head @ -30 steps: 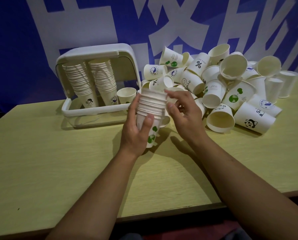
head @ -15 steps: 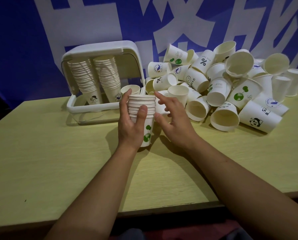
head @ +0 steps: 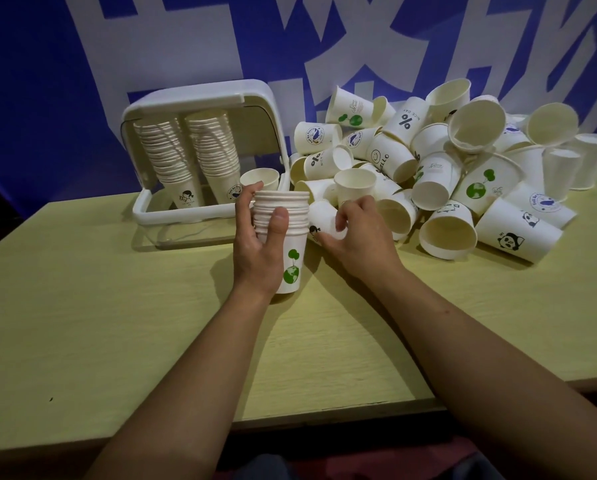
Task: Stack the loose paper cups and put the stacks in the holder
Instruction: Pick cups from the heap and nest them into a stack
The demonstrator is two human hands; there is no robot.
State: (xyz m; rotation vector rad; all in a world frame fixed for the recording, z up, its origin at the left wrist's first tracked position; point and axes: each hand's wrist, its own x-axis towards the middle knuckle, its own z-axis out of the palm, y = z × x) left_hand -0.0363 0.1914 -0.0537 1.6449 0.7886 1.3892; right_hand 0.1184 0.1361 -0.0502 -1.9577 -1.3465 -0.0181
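My left hand (head: 259,237) grips an upright stack of white paper cups (head: 290,251) with a green globe print, standing on the table just in front of the holder. My right hand (head: 355,233) closes around a loose cup (head: 324,221) lying on its side at the near edge of the pile, right beside the stack. The white plastic holder (head: 200,98) stands at the back left with its lid up. Inside it are two tall cup stacks (head: 186,157) and a single cup (head: 260,176) on the right.
A big pile of loose cups (head: 463,174) covers the back right of the yellow-green table (head: 117,323). A few upright cups (head: 581,161) stand at the far right. A blue wall with white lettering runs behind. The table's front edge is near my forearms.
The stack came down from the air and now rests on the table, still in my left hand. My right hand moved off the stack's top and onto a loose cup.
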